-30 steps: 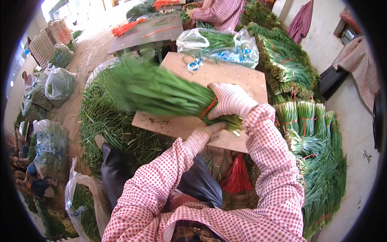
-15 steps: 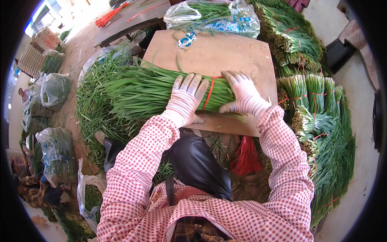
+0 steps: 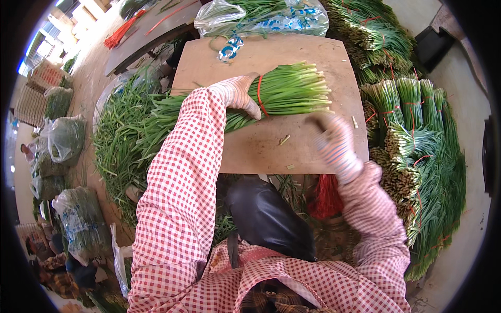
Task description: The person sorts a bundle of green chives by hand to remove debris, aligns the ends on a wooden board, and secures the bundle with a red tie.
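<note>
A bunch of green chives (image 3: pixel 297 88) lies across the wooden board (image 3: pixel 292 49), its pale cut ends to the right and its leaves trailing off the left side. A red tie (image 3: pixel 261 96) circles it. My left hand (image 3: pixel 241 96), in a striped glove, is closed over the bunch just left of the tie, thumb on the near side. My right hand (image 3: pixel 334 138), gloved too, is apart from the bunch, just to the near right of the cut ends. Motion blurs its fingers.
Loose leaves (image 3: pixel 120 130) are heaped left of the board. Tied bunches (image 3: pixel 417 141) are stacked at the right. A clear plastic bag (image 3: pixel 261 18) of greens sits behind the board. Red strands (image 3: pixel 326 198) hang below its near edge. Filled bags (image 3: pixel 78 219) stand at far left.
My right hand has let go of the bunch's right end and moved down and right. The cut ends now show, farther right. My left hand has shifted up beside the tie.
</note>
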Motion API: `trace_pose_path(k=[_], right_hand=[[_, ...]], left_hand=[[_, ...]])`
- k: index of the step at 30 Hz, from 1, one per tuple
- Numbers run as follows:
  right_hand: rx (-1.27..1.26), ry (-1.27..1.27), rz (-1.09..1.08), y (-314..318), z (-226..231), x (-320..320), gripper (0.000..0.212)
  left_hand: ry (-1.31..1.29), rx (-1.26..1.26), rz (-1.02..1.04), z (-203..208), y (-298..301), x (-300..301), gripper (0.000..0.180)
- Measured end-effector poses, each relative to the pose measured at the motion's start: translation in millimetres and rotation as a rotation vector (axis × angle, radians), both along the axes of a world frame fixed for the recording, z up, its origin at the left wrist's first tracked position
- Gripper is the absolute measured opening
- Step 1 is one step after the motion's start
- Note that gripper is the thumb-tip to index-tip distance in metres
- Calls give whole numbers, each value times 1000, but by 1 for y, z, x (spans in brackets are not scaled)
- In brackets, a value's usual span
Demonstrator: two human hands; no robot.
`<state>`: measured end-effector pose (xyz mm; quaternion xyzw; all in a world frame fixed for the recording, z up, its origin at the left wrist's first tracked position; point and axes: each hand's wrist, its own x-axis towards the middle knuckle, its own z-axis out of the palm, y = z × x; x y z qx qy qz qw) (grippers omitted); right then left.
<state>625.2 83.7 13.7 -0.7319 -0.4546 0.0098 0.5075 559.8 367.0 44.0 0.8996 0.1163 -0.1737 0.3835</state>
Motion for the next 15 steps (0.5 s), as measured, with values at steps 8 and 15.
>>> trace_pose_path(k=[8,15], right_hand=[[26,101,-153,83,-47,-42,30],[-154,-142,-159,90,-48,-26,28]], left_hand=[[-225,-82,23,-11,3,-5,122],[-274,93,-30,-24,1,-11,131]])
